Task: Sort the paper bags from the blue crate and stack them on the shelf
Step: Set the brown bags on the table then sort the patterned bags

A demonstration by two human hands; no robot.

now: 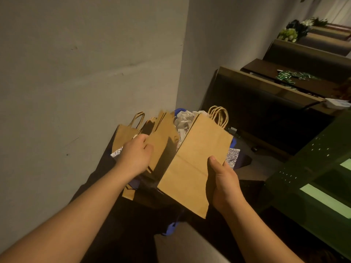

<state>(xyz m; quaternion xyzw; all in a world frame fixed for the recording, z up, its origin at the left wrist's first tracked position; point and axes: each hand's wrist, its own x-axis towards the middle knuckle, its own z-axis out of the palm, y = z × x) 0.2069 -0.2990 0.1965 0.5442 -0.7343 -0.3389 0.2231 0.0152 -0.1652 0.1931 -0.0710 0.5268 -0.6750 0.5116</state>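
Paper bags of brown kraft fill the middle of the view, above a blue crate [180, 112] whose rim shows only in small parts: one piece behind the bags and one lower, near the bottom of the picture. The right hand [224, 180] holds a flat folded paper bag [197, 158] by its lower right edge, with the thumb lying on the front face and the other fingers hidden behind the paper. The twisted handles of this bag point up and away from the person, and its bottom corner hangs free over the dark space in front of the crate.

The left hand [135, 155] reaches into the crate with curled fingers and grips the upper part of a second brown bag [161, 141], which stands upright and partly bent; the fingertips are hidden behind the paper. Just to the left of this hand stands a third bag with handles [126, 132], close to the grey wall [85, 73]. Crumpled white paper [183, 121] lies in the crate between the two held bags, and patterned printed sheets [232, 157] show at both sides of the crate.

On the right, a green metal shelf [311, 168] with rows of small holes comes near to the right wrist, with open floor between it and the crate. Behind, dark wooden benches [266, 95] stand in steps along the wall, and green packets [290, 75] are scattered on one of them.
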